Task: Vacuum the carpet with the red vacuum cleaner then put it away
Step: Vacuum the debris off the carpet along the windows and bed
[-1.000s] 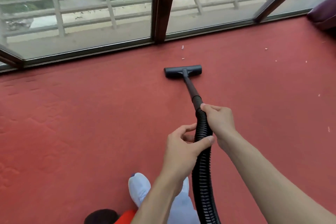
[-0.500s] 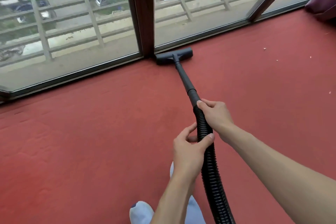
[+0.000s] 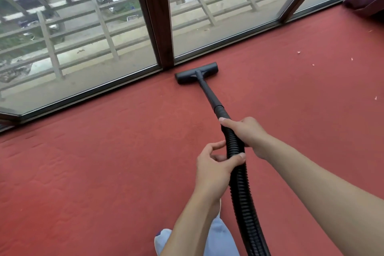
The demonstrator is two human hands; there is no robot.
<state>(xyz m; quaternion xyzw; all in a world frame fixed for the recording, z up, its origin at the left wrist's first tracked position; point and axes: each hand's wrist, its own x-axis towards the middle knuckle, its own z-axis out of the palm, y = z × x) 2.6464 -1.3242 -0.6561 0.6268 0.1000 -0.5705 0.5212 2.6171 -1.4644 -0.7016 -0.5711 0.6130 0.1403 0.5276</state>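
Holding the hose [image 3: 239,174] with both hands, the person has the fingers [image 3: 225,121] of the right hand [image 3: 247,134] wrapped shut over its upper end, just below the joint with the tube [image 3: 209,94]; the left hand [image 3: 214,169] sits a little lower, thumb pressed across the ribs and the other fingers curled loosely round the far side, so it steers more than it clamps. From that grip the tube runs forward and down to the floor head [image 3: 196,72], which lies flat on the red carpet [image 3: 104,162] right beside the window frame [image 3: 158,16], at the foot of the dark post. The red body of the vacuum cleaner is not in sight. The step looks like working the strip along the glass. To do it well, keep the head flat and parallel to the frame, and draw it slowly so the edge gets covered. Pale crumbs [image 3: 298,52] lie well to the right of the head, so the strokes should then go that way. Let the lower hand keep the hose from kinking
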